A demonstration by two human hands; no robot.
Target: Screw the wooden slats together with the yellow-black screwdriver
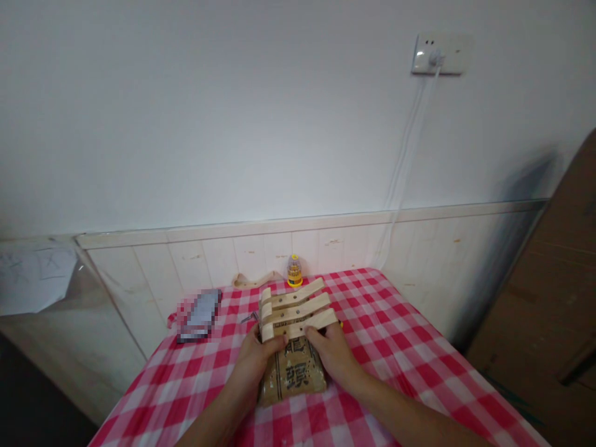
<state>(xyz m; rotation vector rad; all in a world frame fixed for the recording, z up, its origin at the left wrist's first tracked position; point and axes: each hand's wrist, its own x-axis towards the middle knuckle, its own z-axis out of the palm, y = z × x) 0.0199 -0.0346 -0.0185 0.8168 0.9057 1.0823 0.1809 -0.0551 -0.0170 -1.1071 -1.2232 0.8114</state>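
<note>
A light wooden piece (296,312) made of three slats joined with screws lies on a brown paper packet (292,375) printed with dark characters, on the table. My left hand (255,360) grips the nearest slat at its left end, thumb on top. My right hand (332,351) rests on the same slat's right part, fingers curled over its edge. Both hands press against the packet's sides.
The table wears a red and white checked cloth (395,347). A dark phone (199,315) lies at the left. A small yellow-based jar (294,271) and a curved wooden part (251,280) sit by the wall. A wall socket (437,54) with white cable hangs above. A brown door (554,298) stands on the right.
</note>
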